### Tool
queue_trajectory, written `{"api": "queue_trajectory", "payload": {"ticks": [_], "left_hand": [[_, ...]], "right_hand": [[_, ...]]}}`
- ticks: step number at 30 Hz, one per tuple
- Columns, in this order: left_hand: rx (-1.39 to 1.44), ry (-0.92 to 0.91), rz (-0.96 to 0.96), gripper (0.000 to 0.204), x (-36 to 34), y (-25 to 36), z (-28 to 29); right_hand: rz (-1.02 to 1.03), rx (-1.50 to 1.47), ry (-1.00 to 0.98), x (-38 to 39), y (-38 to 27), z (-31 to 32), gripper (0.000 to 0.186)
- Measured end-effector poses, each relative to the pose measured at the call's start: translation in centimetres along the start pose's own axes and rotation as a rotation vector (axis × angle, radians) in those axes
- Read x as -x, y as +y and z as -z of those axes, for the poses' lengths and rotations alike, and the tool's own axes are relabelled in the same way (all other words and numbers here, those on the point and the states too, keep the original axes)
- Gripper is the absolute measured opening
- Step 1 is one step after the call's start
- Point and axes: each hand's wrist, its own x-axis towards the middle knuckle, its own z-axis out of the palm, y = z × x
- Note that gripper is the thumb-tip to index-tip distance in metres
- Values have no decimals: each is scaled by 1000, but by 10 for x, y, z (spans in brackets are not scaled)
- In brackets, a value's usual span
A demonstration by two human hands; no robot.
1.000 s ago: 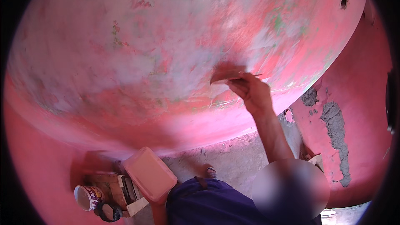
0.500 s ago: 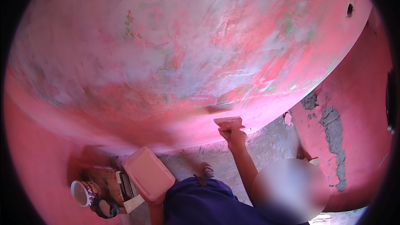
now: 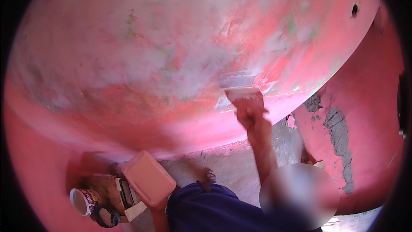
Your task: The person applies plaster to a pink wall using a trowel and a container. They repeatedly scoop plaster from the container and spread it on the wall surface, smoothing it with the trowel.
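Observation:
My right hand (image 3: 253,122) is closed round the handle of a wide putty knife (image 3: 245,96). Its blade edge presses against the pink wall (image 3: 141,120), where a pale, wet-looking smear (image 3: 240,80) lies just above it. Low on the left, my left hand (image 3: 159,208) supports a shallow rectangular pink tray (image 3: 149,178) from its near end. Most of the left fingers are hidden beneath the tray. Whitish filler, with red and green patches showing through, covers much of the wall.
Left of the tray stands a wooden box (image 3: 109,191) with a white bucket (image 3: 81,202) and a dark looped object (image 3: 107,218) beside it. On the right, a side wall (image 3: 365,124) has broken grey plaster. A foot (image 3: 210,176) shows on the concrete floor (image 3: 189,169).
My right hand and the putty knife have moved up the wall, and a fresh pale smear now shows above the blade. The tray in my left hand has barely shifted.

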Motion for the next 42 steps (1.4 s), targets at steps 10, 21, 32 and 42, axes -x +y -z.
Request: {"api": "queue_trajectory", "payload": {"ticks": [10, 21, 32, 42], "left_hand": [[-541, 22, -176, 70, 11, -6, 21], [525, 22, 196, 58, 11, 15, -20], [-698, 29, -107, 62, 21, -19, 17], [343, 39, 157, 53, 25, -9, 19]], "right_hand": [[-163, 267, 110, -68, 115, 89, 20], [106, 166, -119, -18, -111, -57, 15], [-164, 46, 136, 31, 54, 69, 11], [-225, -153, 26, 14, 72, 76, 10]]}}
